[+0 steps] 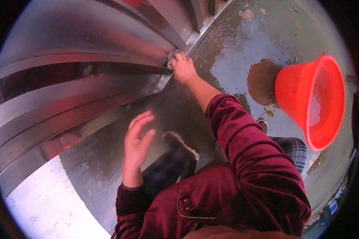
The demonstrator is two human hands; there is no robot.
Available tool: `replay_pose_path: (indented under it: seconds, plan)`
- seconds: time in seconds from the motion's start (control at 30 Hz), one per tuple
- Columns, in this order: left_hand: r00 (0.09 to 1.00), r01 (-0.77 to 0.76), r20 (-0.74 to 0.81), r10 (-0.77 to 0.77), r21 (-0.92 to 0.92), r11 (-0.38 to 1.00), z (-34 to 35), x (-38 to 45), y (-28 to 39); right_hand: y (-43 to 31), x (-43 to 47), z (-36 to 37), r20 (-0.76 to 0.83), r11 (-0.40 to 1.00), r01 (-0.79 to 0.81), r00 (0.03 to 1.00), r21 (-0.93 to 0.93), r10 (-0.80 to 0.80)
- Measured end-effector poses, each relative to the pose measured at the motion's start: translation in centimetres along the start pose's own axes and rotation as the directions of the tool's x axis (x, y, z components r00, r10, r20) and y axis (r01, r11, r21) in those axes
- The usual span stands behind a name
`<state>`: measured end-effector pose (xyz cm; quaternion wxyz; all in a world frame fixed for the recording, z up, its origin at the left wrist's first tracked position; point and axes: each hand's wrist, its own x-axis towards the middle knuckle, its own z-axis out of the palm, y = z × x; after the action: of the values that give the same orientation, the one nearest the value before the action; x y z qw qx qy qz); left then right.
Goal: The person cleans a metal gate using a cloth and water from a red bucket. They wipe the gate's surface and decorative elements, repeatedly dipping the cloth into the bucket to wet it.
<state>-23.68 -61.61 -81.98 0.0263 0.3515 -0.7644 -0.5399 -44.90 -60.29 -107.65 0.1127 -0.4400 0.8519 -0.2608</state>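
My right hand (184,67) presses a greyish, crumpled cloth or scourer (170,61) against the bottom corner of a shiny metal door (107,35). The fingers cover most of it, so its exact kind is unclear. That arm stretches forward in a pushed-up maroon sleeve. My left hand (137,142) hangs in the air over the floor with nothing in it, its thumb and fingers apart. It is nearest the lower door panel (77,110), without touching it.
A red plastic bucket (293,86) with whitish, sudsy water (315,110) stands at the right. The concrete floor (242,44) is wet. A metal sill (205,33) runs along the door's foot. A white wall (48,197) rises at lower left. My dark shoe (179,143) is below.
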Motion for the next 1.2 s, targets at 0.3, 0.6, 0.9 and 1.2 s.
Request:
replay_pose_path:
  seconds: [0.3, 0.6, 0.9, 1.2]
  plan:
    - [0.997, -0.081, 0.005, 0.081, 0.074, 0.994, 0.0, -0.4, 0.3, 2.0, -0.9, -1.4, 0.27, 0.913, 0.1, 0.938, 0.396, -0.219]
    - [0.993, -0.108, -0.027, 0.111, 0.094, 0.99, -0.3, -0.9, 0.8, -5.7, 2.3, -5.4, -0.084, 0.719, -0.259, 0.911, 0.646, 0.403]
    - [0.995, -0.102, -0.016, 0.102, 0.003, 0.995, -0.8, -1.1, 0.8, -15.3, 1.6, -16.6, -0.658, 0.698, 0.422, 0.748, 0.579, 0.093]
    - [0.997, -0.074, 0.029, 0.076, -0.058, 0.996, -0.9, -1.1, 1.0, -18.8, 6.6, -23.0, -0.876, 0.552, 0.798, 0.425, 0.242, -0.23]
